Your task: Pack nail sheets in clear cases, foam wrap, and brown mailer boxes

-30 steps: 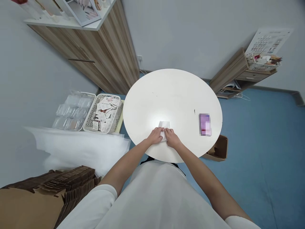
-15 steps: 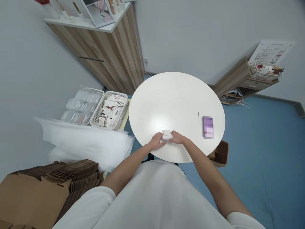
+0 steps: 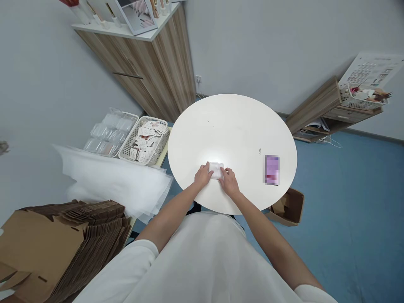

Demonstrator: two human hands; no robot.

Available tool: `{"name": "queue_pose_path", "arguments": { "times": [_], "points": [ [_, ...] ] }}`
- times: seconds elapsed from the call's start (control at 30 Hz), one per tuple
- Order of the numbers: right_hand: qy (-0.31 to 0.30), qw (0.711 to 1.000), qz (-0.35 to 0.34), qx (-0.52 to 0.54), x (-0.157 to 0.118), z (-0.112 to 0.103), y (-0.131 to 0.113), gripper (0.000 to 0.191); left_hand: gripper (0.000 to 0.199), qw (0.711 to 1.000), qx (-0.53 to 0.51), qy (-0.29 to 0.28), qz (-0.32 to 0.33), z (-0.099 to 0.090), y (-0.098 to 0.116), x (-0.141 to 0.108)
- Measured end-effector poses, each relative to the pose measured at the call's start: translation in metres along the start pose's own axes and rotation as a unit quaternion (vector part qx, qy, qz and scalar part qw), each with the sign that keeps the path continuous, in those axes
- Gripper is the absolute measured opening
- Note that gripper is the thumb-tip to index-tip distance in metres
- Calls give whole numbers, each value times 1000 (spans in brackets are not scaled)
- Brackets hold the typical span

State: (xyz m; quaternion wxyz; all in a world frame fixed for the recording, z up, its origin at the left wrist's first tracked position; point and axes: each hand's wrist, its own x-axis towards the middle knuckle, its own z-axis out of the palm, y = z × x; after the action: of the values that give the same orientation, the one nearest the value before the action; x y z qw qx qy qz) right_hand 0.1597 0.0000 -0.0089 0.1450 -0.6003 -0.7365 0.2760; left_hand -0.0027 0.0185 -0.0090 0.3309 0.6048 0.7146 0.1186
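1. Gray walls (image 3: pixel 252 46) and a blue floor (image 3: pixel 347 202) are all around a round white table (image 3: pixel 233 122).
2. One small white packet (image 3: pixel 216 170) lies on the table, close to the near edge and a bit left of the middle. It looks like soft wrap, and I cannot tell what is inside.
3. On the packet's left end is the left hand (image 3: pixel 203 174). It grasps that end, with the fingers up along the side and the thumb on the near part.
4. On the packet's right end is the right hand (image 3: pixel 229 182). Its bent fingers grasp that end.
5. Near the table's right edge lies a purple thing (image 3: pixel 272 169). It is blurred into squares, so I cannot tell what it is. Just past its far left corner is a little dark mark (image 3: pixel 260 151).
6. Down on the floor, by the table's near right edge, sits an open brown box (image 3: pixel 299 207).
7. Past the table's left edge is a white basket (image 3: pixel 124 150) full of cards (image 3: pixel 147 141). Clear packs (image 3: pixel 110 130) sit beside it.
8. Nearer to the person are big white sheets (image 3: pixel 116 181) and a pile of brown cardboard (image 3: pixel 94 235).
9. Beyond the far left edge stands a wood cabinet (image 3: pixel 167 63).
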Motion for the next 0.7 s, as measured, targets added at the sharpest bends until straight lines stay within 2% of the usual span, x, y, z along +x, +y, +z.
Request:
{"name": "queue_pose_path", "arguments": {
  "times": [0.07,0.2,0.27,0.33,0.43,0.5,0.57,0.7],
  "points": [
    [-33,999,-27,4,-5,1,4,46,51,999,-34,31,21,3,0,1],
    [-41,995,-3,95,-6,1,9,42,34,988,-113,54,88,11,-3,-4],
    [-39,988,20,146,-4,1,10,41,34,985,-143,78,58,15,-4,-10],
    [-34,982,54,180,-3,1,9,40,40,981,-164,107,-18,17,-3,-15],
    [-34,973,103,203,-3,-2,6,39,34,972,-187,91,-112,17,-1,-19],
    [-53,968,121,214,-3,-4,6,42,25,968,-205,63,-128,16,-1,-20],
    [-70,961,131,232,-2,-4,6,44,21,963,-228,60,-131,15,-2,-20],
    [-44,953,149,261,-3,0,6,41,28,945,-292,63,-131,16,-8,-20]
  ]
}}
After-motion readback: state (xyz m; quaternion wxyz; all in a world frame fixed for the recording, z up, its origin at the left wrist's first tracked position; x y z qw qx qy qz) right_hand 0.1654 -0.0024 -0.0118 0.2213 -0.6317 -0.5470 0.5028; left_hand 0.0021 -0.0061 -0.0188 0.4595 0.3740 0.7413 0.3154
